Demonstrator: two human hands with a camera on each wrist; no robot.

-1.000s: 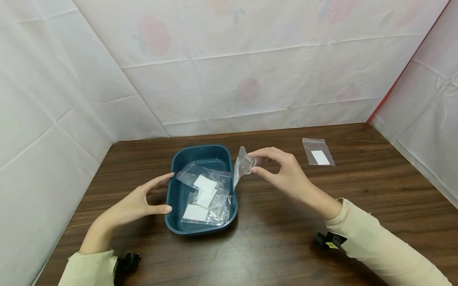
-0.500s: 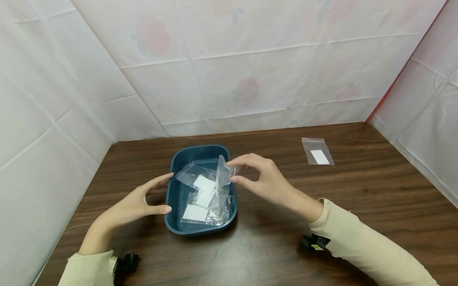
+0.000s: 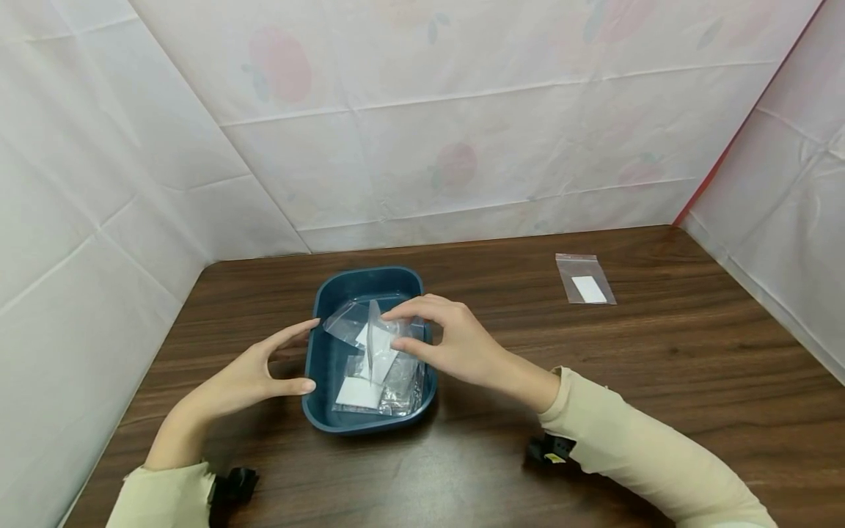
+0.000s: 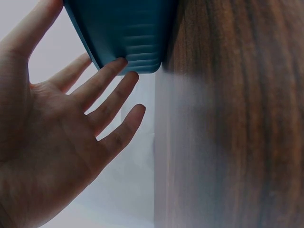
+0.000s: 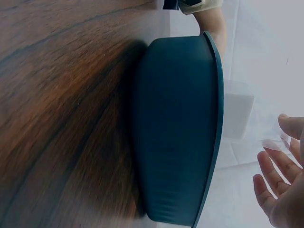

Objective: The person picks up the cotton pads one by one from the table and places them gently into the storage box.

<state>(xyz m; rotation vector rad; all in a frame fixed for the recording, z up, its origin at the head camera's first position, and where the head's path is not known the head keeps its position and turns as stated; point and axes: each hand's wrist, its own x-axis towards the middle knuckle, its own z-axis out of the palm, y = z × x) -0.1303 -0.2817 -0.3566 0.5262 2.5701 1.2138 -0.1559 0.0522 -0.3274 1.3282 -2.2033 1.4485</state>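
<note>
Take the blue box as the clock's centre, twelve toward the curtain. At nine o'clock I see the left hand, thumb and forefinger parted at the rim, gripping nothing. The left wrist view adds its other fingers, fanned out near a ribbed wall that the head view doesn't show. Inside the box, plastic bags with white slips overlap, mostly toward six. Above them hangs the held bag, pinched by thumb and fingertips of the right hand, reaching in from three. The right wrist view shows its lower fingers slack. Only the head view takes in the lone bag, flat on the wooden table between two and three.
</note>
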